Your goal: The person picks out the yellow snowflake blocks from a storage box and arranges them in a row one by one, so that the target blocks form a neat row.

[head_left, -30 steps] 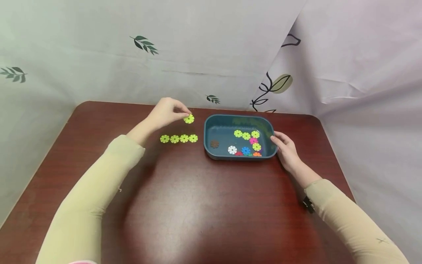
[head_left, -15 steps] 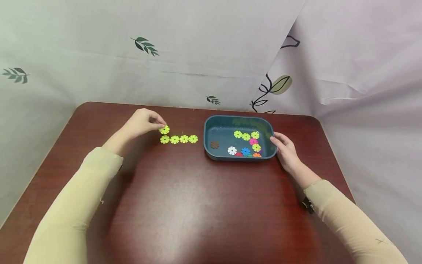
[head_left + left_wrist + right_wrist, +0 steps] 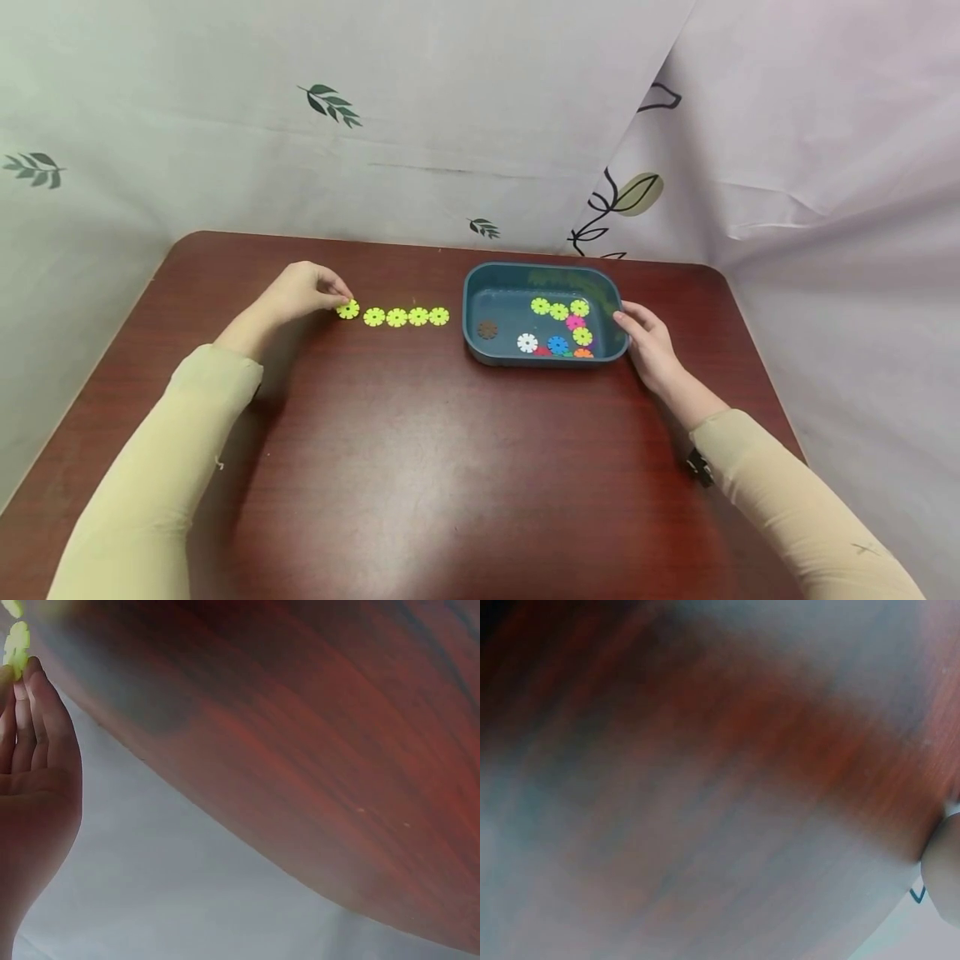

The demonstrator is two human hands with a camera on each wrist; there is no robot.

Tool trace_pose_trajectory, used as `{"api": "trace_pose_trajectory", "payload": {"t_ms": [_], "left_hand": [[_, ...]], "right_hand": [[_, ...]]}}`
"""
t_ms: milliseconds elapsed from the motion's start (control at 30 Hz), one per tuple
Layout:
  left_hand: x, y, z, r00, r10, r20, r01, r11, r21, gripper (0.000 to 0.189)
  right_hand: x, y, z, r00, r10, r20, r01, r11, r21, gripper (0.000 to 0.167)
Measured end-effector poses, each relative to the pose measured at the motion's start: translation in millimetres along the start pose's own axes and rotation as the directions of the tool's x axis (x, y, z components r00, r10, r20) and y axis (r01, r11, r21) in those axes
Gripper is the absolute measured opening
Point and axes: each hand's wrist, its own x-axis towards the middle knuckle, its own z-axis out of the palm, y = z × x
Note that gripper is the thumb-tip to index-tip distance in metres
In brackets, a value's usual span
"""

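Note:
My left hand [image 3: 303,292] pinches a yellow notched disc [image 3: 348,309] between thumb and fingertips, close over the table at the left end of a row. That row holds several like yellow discs [image 3: 397,317] lying side by side. In the left wrist view the pinched disc [image 3: 16,651] shows at the upper left edge, at the fingertips. My right hand [image 3: 651,346] grips the right end of a dark blue tray [image 3: 470,287], thumb on its rim and the other fingers partly hidden behind the wall. Only a bit of the hand [image 3: 943,870] enters the right wrist view.
Inside the tray lie more notched discs: several yellow, a brown one [image 3: 487,330], a white one [image 3: 527,342], a blue one [image 3: 558,344], a pink one [image 3: 575,322] and others along the near wall. A pale cloth [image 3: 420,125] hangs behind the brown table [image 3: 465,467].
My left hand has carried the yellow disc leftward and down, from above the row's right end to its left end. The right hand and tray have stayed in place.

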Motion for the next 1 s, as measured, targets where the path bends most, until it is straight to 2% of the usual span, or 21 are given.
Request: {"api": "trace_pose_trajectory", "payload": {"t_ms": [400,1000], "left_hand": [[3.4,-4.5,8.5,0.999,0.026,0.028,-0.027,0.999,0.032,0.007],[4.0,-4.3,15.6,1.000,0.012,0.026,-0.012,1.000,-0.017,0.006]], "right_hand": [[2.2,-0.1,0.7,1.000,-0.009,0.000,0.009,1.000,0.022,0.013],[2.1,1.8,0.1,1.000,-0.010,-0.001,0.010,1.000,0.020,0.013]]}}
